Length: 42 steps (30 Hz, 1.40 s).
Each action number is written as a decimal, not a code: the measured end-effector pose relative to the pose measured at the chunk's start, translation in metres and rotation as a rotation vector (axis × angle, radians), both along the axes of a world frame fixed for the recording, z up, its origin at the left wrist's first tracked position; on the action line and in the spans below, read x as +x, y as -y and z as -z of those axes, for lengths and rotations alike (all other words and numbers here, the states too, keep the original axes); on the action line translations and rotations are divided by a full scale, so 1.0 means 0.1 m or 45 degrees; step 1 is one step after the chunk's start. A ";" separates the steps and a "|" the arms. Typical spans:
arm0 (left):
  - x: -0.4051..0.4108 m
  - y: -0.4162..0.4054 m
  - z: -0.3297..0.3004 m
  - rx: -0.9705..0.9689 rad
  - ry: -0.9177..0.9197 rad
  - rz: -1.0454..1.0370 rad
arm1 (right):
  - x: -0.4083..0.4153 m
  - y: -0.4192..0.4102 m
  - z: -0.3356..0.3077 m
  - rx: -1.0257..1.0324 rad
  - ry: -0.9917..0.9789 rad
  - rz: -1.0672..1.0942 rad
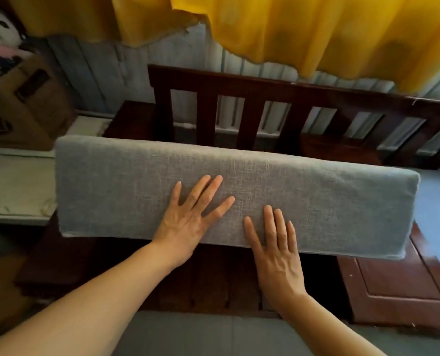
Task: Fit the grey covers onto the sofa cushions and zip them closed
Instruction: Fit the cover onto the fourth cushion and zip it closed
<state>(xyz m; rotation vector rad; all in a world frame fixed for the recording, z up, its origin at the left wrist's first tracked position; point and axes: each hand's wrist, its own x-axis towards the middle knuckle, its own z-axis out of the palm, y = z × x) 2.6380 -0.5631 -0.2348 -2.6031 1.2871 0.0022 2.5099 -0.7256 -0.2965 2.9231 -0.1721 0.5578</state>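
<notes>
Looks like the tail end of one cushion, more or less: grey cover (136, 181) already pulled snug over the long sofa cushion (329, 209), no loose folds, corners filled out. Sitting across the middle of the view, propped over the dark wooden sofa frame (252, 98), left end poking out past the frame toward the pale ledge (16, 186), right end ending just above the reddish wooden panel (404, 281). Left hand (188, 222) flat on the cover, fingers spread wide and straight, wrist hanging off the near edge. Right hand (278, 250) just beside it, also flat, fingers straight and closer together, palm half off the near edge. Neither one gripping anything, just pressing or smoothing the fabric. Probably the smoothing and settling step, or a push to seat the cushion back toward the slatted backrest. Can't see a zipper anywhere, so no telling from here whether it's zipped; likely on the far or under side, hidden. Next up, by the look of it: flip or tilt the thing to find the zip edge, check that it's run all the way closed, then slide the cushion into place. More grey at the near bottom (188, 337) and far right (437, 201), maybe other cushions, hard to say. Yellow curtain (291, 27) hanging behind, cardboard box (21, 111) at far left.
</notes>
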 end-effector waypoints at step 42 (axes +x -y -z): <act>-0.89 -0.20 2.93 -0.145 -0.285 -0.154 | -0.60 -0.12 2.38 0.313 -0.398 0.024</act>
